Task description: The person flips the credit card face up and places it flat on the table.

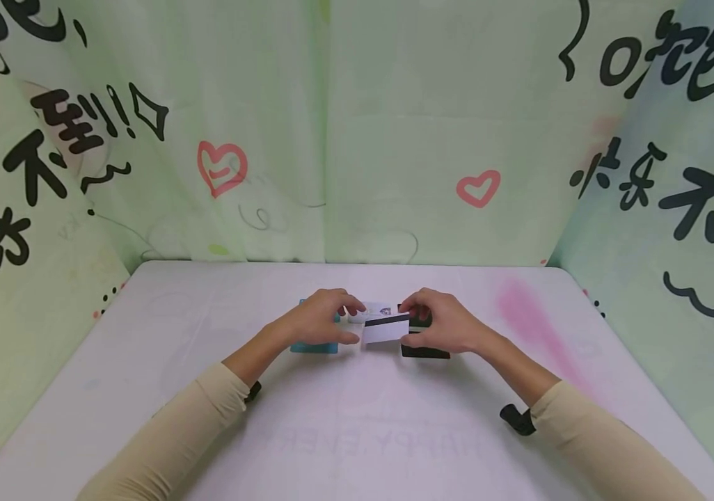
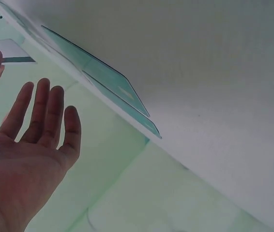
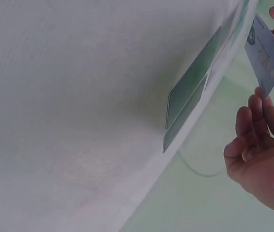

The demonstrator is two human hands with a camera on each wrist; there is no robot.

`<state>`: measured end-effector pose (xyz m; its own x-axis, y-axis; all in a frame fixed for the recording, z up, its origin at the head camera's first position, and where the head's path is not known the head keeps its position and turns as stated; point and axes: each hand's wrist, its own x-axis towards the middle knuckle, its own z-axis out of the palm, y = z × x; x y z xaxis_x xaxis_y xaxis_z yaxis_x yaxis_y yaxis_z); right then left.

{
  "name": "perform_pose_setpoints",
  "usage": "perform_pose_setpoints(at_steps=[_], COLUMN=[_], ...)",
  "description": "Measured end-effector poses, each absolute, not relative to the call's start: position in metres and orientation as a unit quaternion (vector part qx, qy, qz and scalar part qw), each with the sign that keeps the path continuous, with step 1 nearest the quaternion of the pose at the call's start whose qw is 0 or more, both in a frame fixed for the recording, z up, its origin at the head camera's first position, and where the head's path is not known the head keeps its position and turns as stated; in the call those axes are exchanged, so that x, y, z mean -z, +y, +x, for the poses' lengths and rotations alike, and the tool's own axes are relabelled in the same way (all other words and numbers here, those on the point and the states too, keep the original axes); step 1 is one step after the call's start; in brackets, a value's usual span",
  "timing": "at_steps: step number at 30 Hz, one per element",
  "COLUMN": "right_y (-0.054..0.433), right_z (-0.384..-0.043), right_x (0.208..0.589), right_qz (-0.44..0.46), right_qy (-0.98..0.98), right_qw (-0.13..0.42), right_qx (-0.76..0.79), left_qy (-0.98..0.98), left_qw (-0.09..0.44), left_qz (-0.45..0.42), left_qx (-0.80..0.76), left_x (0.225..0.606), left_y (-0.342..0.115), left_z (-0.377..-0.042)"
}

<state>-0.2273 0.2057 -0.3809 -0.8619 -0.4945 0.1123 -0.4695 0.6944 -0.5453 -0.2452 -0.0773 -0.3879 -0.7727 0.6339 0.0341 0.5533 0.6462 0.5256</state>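
From the head view we see the right hand (image 1: 447,328) pinching a white card (image 1: 385,332) at its right-hand edge, thumb at the lower corner and fingertips at the upper. The card is tilted, dark stripe towards us, over the table (image 1: 357,410). At its 9 o'clock is the left hand (image 1: 316,319), thumb and fingers parted around nothing. A pale card (image 1: 374,307) lies towards 12 o'clock, a teal card (image 1: 313,348) between 8 and 9, and a black card (image 1: 426,353) at 4.

In the left wrist view we find the left hand's fingers spread, with the white card near 12 o'clock; we cannot tell whether the thumb touches it. Teal cards show at 1 to 2 o'clock.

In the right wrist view the white card stands at the right hand's 12 o'clock, clear of the tabletop.

We judge the step in hand to be steadying the raised card between both hands; the next move calls for a light edge grip, clear of the cards below.
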Motion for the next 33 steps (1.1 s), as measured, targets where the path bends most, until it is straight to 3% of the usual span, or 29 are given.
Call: perform_pose_setpoints(at_steps=[33], right_y=[0.208], right_z=[-0.229], right_x=[0.366], right_qz=[-0.228], right_qy=[0.921], right_qw=[0.056], right_qx=[0.312], left_qy=[0.903], left_qw=[0.087], left_qz=[0.320], left_qx=[-0.273], left_x=[0.386], left_y=[-0.079], left_z=[-0.243])
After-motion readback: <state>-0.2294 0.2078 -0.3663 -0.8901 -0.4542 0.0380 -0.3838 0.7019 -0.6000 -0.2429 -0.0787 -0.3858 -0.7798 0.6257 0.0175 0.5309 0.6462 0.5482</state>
